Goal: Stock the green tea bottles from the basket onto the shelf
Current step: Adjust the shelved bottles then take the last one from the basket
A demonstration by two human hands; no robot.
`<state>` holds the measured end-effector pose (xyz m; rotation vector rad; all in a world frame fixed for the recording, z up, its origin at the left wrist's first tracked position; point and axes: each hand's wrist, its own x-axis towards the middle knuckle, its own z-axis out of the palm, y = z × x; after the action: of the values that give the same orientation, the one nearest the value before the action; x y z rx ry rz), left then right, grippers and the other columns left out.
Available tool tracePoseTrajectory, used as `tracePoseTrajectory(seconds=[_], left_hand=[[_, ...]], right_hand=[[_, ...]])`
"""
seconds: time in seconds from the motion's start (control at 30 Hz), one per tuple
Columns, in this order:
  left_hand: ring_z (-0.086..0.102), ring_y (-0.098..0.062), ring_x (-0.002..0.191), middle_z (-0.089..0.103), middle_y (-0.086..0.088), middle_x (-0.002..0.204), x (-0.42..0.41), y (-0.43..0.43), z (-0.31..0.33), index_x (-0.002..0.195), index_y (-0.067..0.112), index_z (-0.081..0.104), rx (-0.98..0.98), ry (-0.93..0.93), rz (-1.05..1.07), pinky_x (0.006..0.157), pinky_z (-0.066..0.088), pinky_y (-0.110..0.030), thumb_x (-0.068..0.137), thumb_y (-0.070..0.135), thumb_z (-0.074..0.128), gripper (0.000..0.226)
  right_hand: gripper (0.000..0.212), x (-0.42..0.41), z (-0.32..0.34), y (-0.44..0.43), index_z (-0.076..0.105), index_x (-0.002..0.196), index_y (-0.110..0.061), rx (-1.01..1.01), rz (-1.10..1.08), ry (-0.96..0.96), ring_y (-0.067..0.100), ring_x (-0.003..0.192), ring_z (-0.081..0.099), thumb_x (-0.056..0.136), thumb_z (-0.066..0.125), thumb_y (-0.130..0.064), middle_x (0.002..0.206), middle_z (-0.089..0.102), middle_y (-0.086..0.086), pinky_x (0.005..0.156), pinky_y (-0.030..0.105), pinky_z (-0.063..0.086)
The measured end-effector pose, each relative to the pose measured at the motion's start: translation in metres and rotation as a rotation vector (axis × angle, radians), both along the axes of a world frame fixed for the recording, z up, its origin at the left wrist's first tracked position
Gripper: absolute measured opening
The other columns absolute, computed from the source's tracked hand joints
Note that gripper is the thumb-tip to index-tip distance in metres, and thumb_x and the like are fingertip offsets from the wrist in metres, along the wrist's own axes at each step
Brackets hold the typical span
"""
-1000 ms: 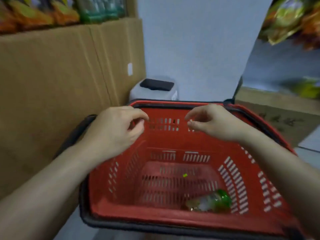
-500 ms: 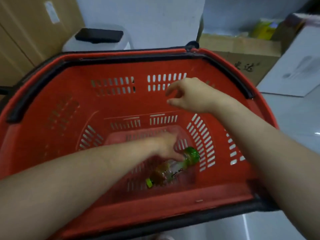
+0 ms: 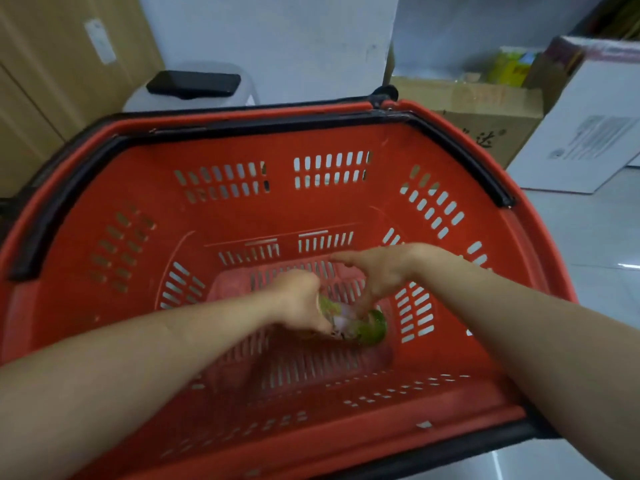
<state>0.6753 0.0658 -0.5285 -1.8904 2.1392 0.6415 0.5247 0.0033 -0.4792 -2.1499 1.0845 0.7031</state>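
On slotted red basket (image 3: 311,209) floor, 4 o'clock: left hand (image 3: 300,301) fingers grasp green tea bottle (image 3: 363,325); right hand (image 3: 379,271) fingers touching, grip unclear.

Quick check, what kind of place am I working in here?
Likely a shop's stockroom or aisle end: a red shopping basket, a green tea bottle in it, and cardboard cartons behind it.
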Motion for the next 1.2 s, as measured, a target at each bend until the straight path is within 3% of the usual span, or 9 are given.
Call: tracePoseTrajectory(seconds=[0.1, 0.2, 0.33, 0.47, 0.53, 0.63, 0.83, 0.97, 1.2], left_hand=[[0.063, -0.018, 0.084, 0.068, 0.005, 0.087, 0.028, 0.008, 0.055, 0.096, 0.024, 0.068, -0.08, 0.145, 0.056, 0.065, 0.045, -0.024, 0.056, 0.047, 0.073, 0.047], [0.065, -0.01, 0.082, 0.071, 0.012, 0.087, 0.059, 0.022, 0.105, 0.091, 0.031, 0.07, -0.219, 0.425, 0.241, 0.075, 0.052, -0.025, 0.047, 0.05, 0.073, 0.048], [0.064, -0.01, 0.077, 0.067, 0.008, 0.091, 0.101, 0.053, 0.146, 0.094, 0.03, 0.066, -0.465, 0.712, 0.487, 0.066, 0.057, -0.031, 0.066, 0.048, 0.079, 0.036], [0.054, -0.021, 0.109, 0.062, 0.003, 0.114, 0.149, 0.114, 0.159, 0.122, 0.033, 0.055, -0.766, -0.033, 0.374, 0.087, 0.046, -0.037, 0.078, 0.051, 0.056, 0.048], [0.039, -0.029, 0.127, 0.049, -0.004, 0.135, 0.17, 0.138, 0.149, 0.124, 0.032, 0.056, -0.667, -0.3, 0.365, 0.097, 0.042, -0.05, 0.066, 0.048, 0.05, 0.06], [0.032, -0.026, 0.136, 0.032, -0.003, 0.151, 0.186, 0.157, 0.134, 0.125, 0.03, 0.058, -0.485, -0.054, 0.573, 0.11, 0.029, -0.041, 0.068, 0.04, 0.052, 0.059], [0.056, -0.006, 0.115, 0.061, 0.012, 0.12, 0.189, 0.17, 0.144, 0.106, 0.027, 0.067, -0.865, 0.396, 0.673, 0.093, 0.033, -0.006, 0.084, 0.017, 0.065, 0.025], [0.061, 0.001, 0.106, 0.063, 0.019, 0.118, 0.176, 0.193, 0.193, 0.118, 0.037, 0.052, -0.886, 1.009, 0.639, 0.084, 0.047, -0.015, 0.071, 0.039, 0.072, 0.051], [0.057, 0.003, 0.109, 0.058, 0.021, 0.123, 0.206, 0.252, 0.268, 0.133, 0.055, 0.024, -1.238, 0.634, 0.798, 0.092, 0.049, -0.025, 0.051, 0.062, 0.072, 0.096]], right_hand=[[0.112, 0.008, -0.008, 0.006, 0.014, 0.152, -0.031, 0.103, 0.027, -0.091, 0.018, 0.141, 0.033, 0.065, 0.084, -0.046, 0.154, 0.033, -0.006, 0.114, 0.033, 0.028], [0.077, 0.024, 0.003, 0.014, 0.049, 0.128, -0.03, 0.131, -0.07, -0.417, 0.017, 0.108, 0.063, 0.062, 0.089, -0.034, 0.117, 0.066, -0.004, 0.096, 0.038, 0.051], [0.052, 0.044, 0.045, 0.021, 0.056, 0.114, -0.024, 0.19, -0.173, -0.735, 0.022, 0.089, 0.069, 0.071, 0.084, -0.022, 0.097, 0.069, 0.0, 0.081, 0.044, 0.058], [0.041, 0.072, 0.078, 0.033, 0.058, 0.113, -0.019, 0.243, -0.119, -0.786, 0.017, 0.08, 0.07, 0.077, 0.078, -0.02, 0.091, 0.071, -0.001, 0.068, 0.03, 0.056], [0.043, 0.088, 0.091, 0.042, 0.059, 0.114, -0.017, 0.246, -0.105, -0.814, 0.016, 0.081, 0.07, 0.076, 0.077, -0.029, 0.091, 0.072, -0.001, 0.069, 0.027, 0.054], [0.045, 0.115, 0.105, 0.057, 0.06, 0.117, -0.018, 0.246, -0.137, -0.892, 0.015, 0.082, 0.069, 0.077, 0.075, -0.033, 0.095, 0.071, 0.002, 0.071, 0.029, 0.055], [0.041, 0.172, 0.142, 0.091, 0.062, 0.113, -0.022, 0.208, -0.264, -1.147, 0.017, 0.078, 0.071, 0.075, 0.076, -0.033, 0.096, 0.073, 0.004, 0.066, 0.03, 0.056], [0.03, 0.225, 0.175, 0.126, 0.065, 0.108, -0.019, 0.228, -0.339, -1.425, 0.022, 0.086, 0.071, 0.081, 0.072, -0.028, 0.098, 0.074, 0.008, 0.075, 0.034, 0.058], [0.029, 0.306, 0.252, 0.204, 0.068, 0.1, -0.017, 0.464, -0.148, -1.71, 0.022, 0.079, 0.069, 0.075, 0.064, -0.032, 0.089, 0.074, 0.008, 0.074, 0.039, 0.057]])
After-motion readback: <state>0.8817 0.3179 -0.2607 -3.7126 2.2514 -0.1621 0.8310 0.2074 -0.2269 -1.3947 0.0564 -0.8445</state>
